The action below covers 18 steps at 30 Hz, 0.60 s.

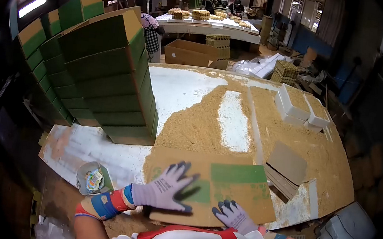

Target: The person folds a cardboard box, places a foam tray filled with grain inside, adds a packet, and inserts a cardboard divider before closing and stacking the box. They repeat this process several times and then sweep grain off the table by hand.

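Note:
A flattened cardboard box (239,195) with green printed panels lies on the table right in front of me. My left hand (168,188), in a light glove with dark fingertips, is spread over its left half, fingers wide apart and holding nothing. My right hand (235,218), gloved the same way, lies at the box's near edge, right of the middle, with its fingers stretched out onto the board. Sawdust-like grains (196,120) cover the table beyond the box.
A tall stack of green-and-brown boxes (111,89) rises at the left. A small bin (84,187) of packets sits near left. Cardboard sheets (288,165) and white foam boxes (294,104) are on the right. A person (151,37) stands behind the stack; egg trays (200,14) occupy a far table.

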Motion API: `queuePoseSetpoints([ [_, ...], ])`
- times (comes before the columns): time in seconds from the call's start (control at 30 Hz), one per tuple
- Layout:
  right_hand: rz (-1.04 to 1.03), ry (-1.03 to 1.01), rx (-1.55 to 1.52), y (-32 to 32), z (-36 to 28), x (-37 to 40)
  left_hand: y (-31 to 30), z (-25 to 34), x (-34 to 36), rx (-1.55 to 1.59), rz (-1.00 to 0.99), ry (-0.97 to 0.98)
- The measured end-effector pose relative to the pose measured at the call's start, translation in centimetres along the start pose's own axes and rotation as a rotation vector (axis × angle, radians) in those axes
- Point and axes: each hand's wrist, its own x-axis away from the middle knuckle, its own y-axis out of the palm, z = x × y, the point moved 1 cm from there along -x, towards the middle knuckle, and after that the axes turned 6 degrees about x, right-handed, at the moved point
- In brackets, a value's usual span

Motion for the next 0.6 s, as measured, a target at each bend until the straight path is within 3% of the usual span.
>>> queuePoseSetpoints([
  [0.03, 0.066, -0.024, -0.086, -4.3, 1.4, -1.0, 0.3, 1.5, 0.2, -0.04, -0.212, 0.059],
  [0.07, 0.044, 0.025, -0.009, -8.0, 2.4, -1.5, -0.5, 2.4, 0.4, 0.069, -0.454, -0.007],
  [0.1, 0.02, 0.076, 0.065, -10.9, 3.4, -2.1, -2.4, 3.0, 0.3, 0.184, -0.534, 0.012],
  [0.17, 0.221, 0.087, 0.173, -14.5, 5.6, -4.0, -4.5, 0.4, -0.6, 0.65, -0.533, 0.083],
  [0.23, 0.306, 0.153, 0.126, -13.8, 7.7, -6.9, -6.9, -0.5, -2.4, 1.017, -0.516, -0.191],
  [0.3, 0.333, 0.28, 0.268, -13.4, 7.8, -9.4, -8.8, -1.3, -3.9, 1.372, -0.465, -0.479],
  [0.33, 0.249, 0.369, 0.116, -13.8, 7.2, -9.5, -9.3, -2.3, -4.6, 1.185, -0.314, -0.45],
  [0.43, 0.503, 0.29, 0.208, -13.4, 6.2, -6.8, -9.8, -5.5, -6.6, 0.619, 0.087, -0.341],
  [0.47, 0.465, 0.19, -0.011, -11.8, 7.3, -5.0, -10.5, -4.5, -6.2, 0.722, 0.191, -0.348],
  [0.5, 0.366, 0.05, -0.18, -11.5, 8.2, -3.4, -11.5, -2.1, -5.4, 0.522, 0.326, -0.363],
  [0.57, 0.413, -0.005, -0.311, -14.1, 9.2, 0.0, -12.2, -3.9, -3.7, 0.259, 0.876, -0.019],
  [0.6, 0.435, 0.004, -0.46, -15.6, 8.7, 0.6, -11.1, -3.0, -3.5, 0.271, 0.891, -0.042],
])
